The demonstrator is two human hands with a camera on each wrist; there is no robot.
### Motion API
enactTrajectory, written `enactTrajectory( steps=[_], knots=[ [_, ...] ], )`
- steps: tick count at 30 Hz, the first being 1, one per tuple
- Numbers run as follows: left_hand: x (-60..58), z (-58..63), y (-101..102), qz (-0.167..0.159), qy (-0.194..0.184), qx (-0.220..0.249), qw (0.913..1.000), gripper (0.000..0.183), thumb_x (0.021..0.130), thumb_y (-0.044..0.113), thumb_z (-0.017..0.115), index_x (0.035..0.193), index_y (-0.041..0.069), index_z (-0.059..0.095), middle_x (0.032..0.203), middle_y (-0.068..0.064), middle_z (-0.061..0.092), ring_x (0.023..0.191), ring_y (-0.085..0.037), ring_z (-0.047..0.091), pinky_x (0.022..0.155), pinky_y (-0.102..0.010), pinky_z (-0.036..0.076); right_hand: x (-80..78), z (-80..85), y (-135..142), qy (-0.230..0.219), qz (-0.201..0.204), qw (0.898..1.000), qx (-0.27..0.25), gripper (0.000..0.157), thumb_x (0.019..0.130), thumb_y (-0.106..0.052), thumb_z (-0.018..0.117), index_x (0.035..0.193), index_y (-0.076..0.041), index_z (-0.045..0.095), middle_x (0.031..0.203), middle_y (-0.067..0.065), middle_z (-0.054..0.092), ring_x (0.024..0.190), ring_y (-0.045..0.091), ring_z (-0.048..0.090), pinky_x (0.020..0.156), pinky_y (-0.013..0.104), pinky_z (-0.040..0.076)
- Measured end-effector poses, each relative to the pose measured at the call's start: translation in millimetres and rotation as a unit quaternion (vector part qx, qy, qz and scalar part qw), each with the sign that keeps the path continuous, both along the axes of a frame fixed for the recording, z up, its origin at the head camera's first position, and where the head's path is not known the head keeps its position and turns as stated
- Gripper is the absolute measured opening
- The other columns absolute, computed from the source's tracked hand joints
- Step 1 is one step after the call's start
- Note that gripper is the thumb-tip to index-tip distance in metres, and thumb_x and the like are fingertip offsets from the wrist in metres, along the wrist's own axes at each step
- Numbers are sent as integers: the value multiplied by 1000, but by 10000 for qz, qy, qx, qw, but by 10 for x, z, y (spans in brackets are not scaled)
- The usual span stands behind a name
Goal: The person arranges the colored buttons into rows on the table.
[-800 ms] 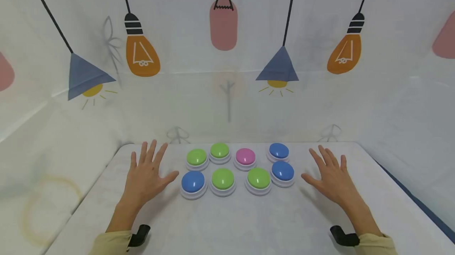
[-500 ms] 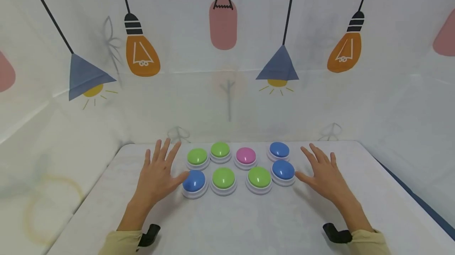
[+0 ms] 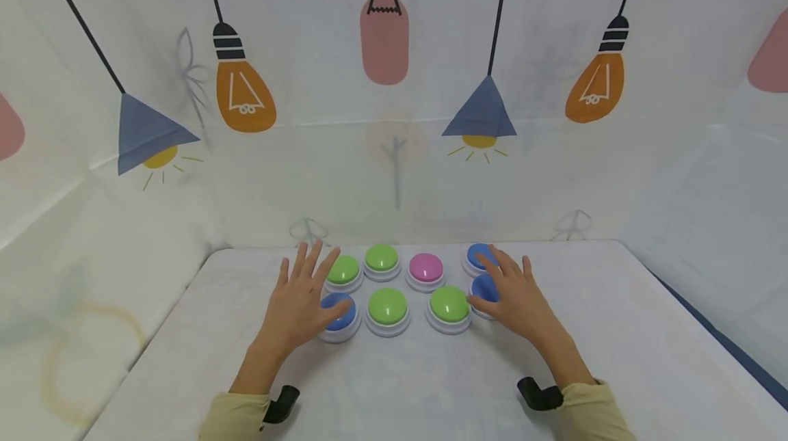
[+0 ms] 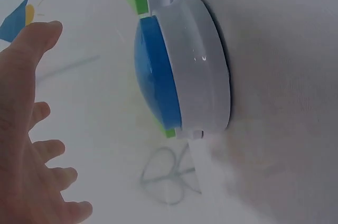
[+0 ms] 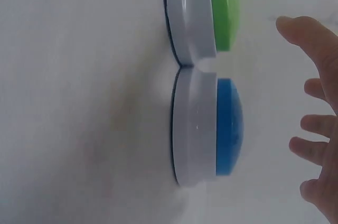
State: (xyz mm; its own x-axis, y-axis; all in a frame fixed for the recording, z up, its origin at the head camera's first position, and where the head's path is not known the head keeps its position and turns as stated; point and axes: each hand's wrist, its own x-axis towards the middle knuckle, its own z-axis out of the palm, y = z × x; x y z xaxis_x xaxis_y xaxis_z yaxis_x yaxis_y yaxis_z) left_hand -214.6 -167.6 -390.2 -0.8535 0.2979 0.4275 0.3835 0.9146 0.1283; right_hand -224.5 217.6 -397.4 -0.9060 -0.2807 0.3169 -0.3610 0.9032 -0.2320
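Note:
My left hand (image 3: pixel 298 308) hovers with spread fingers over the left front blue push button (image 3: pixel 347 321), its thumb crossing in front of the dome. In the left wrist view that blue dome stands apart from the thumb. Over the two right-hand blue push buttons, the nearer (image 3: pixel 484 288) and the farther (image 3: pixel 477 254), hangs my right hand (image 3: pixel 517 301); its fingers partly cover them. A gap shows between hand and blue dome (image 5: pixel 229 129) in the right wrist view. Neither hand holds anything.
Between the hands stand a pink button (image 3: pixel 426 267) and green buttons, among them a front left one (image 3: pixel 387 305) and a front right one (image 3: pixel 449 303). All have white bases on a white table (image 3: pixel 394 386). A lamp-printed sheet (image 3: pixel 320 174) hangs behind.
Both hands have moved inward from the sides, the left one rightward and the right one leftward, until they are over the outer blue buttons. The buttons have kept their places.

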Motion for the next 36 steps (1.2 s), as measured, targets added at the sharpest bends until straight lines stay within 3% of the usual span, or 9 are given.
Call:
enactTrajectory(
  steps=[8, 15, 27, 36],
  knots=[
    [-42, -27, 198, -120, -49, 26, 9999, 91, 82, 63, 66, 155, 19, 34, 163, -16, 23, 150, -40, 16, 116, -65, 18, -67, -39, -305, -119, 249, 9995, -173, 82, 85, -46, 74, 151, -10, 41, 156, 21, 33, 143, 42, 32, 115, 69, 7],
    [-44, -71, 376, -272, -249, 103, 9993, 90, 81, 62, 67, 154, 20, 36, 163, -14, 24, 150, -39, 17, 117, -64, 17, -140, -105, -600, -187, 461, 9987, 126, 79, 86, -47, 73, 148, -9, 44, 155, 20, 35, 141, 41, 36, 115, 68, 11],
    [-28, -257, 530, -682, -316, -318, 9967, 84, 78, 62, 72, 147, 19, 49, 156, -16, 37, 142, -39, 36, 112, -67, 26, -105, -256, -1056, -100, 1079, 9930, 470, 79, 82, -48, 76, 146, -11, 47, 151, 17, 43, 139, 35, 42, 116, 67, 15],
    [-5, -313, 567, -976, -335, -521, 9933, 73, 78, 53, 77, 138, 17, 58, 142, -14, 55, 128, -31, 56, 111, -69, 24, -34, -264, -1174, -782, 1302, 9873, 473, 72, 86, -42, 75, 145, -8, 49, 146, 10, 53, 136, 27, 48, 114, 71, 8]
  ],
)
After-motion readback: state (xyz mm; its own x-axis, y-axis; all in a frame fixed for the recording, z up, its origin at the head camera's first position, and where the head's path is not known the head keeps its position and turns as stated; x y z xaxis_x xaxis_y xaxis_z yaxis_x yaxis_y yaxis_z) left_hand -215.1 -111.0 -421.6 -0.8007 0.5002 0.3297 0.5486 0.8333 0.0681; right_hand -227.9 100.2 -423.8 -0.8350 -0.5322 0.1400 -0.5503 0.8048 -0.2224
